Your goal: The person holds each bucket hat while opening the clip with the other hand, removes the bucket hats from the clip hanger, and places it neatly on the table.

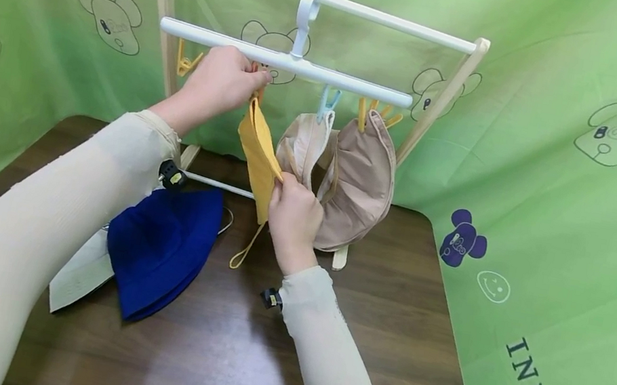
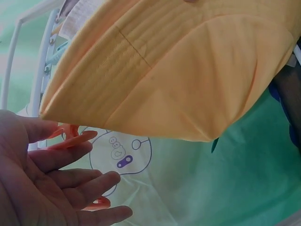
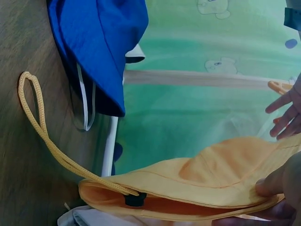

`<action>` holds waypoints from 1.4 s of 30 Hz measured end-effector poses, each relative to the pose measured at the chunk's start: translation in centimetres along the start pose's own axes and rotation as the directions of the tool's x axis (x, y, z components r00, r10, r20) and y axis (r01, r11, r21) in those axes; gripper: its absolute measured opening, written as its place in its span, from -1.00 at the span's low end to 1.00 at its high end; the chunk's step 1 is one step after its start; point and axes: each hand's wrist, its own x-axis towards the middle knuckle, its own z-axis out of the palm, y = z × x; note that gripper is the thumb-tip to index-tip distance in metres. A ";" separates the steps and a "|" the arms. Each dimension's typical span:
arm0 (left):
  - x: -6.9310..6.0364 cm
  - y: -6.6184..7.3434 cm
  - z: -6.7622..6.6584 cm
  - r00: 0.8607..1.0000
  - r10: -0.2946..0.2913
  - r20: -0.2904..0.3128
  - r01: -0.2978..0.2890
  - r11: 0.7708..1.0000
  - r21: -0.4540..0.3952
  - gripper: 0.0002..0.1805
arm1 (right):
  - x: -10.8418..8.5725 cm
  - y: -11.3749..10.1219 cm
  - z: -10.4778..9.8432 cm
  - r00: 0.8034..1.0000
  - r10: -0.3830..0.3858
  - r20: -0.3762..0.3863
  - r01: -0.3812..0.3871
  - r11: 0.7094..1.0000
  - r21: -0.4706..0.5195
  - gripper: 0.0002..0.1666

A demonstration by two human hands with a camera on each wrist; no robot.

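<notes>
A yellow hat (image 1: 258, 159) with a cord loop hangs folded below the white hanger bar (image 1: 224, 40). At its upper corner the left hand (image 1: 219, 84) pinches an orange clip (image 2: 73, 137), other fingers spread, in the left wrist view. Lower down, the right hand (image 1: 295, 221) pinches the brim edge between thumb and fingers; the right wrist view shows its thumb on the yellow fabric (image 3: 225, 174) and the cord (image 3: 61, 157) trailing away. Right of it, a beige hat (image 1: 363, 181) hangs from yellow clips and a paler piece (image 1: 305, 140) from a blue clip (image 1: 326, 105).
A blue hat (image 1: 165, 250) lies on the brown table (image 1: 208, 340) over a white one (image 1: 79, 276). The wooden rack post (image 1: 445, 100) stands at the right. A yellow clip (image 1: 185, 64) hangs at the bar's left. Green printed cloth (image 1: 577, 212) surrounds the table.
</notes>
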 end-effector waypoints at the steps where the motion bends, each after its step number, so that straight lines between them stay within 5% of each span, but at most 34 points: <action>1: 0.0 0.0 0.0 1.000 -0.001 0.001 0.001 1.000 -0.002 -0.47 | 0.0 0.1 0.0 1.000 -0.004 -0.008 0.004 1.000 0.007 -0.85; 26: -0.1 -0.1 -0.1 0.999 0.016 0.037 -0.018 0.999 0.048 -0.43 | -0.1 2.8 -0.4 0.981 -0.148 -0.124 0.156 0.986 0.061 -0.87; 42: -0.8 -0.7 0.3 0.999 0.045 -0.027 -0.043 0.998 0.044 -0.48 | -1.1 3.7 -0.4 0.952 -0.260 -0.160 0.273 0.960 0.064 -0.79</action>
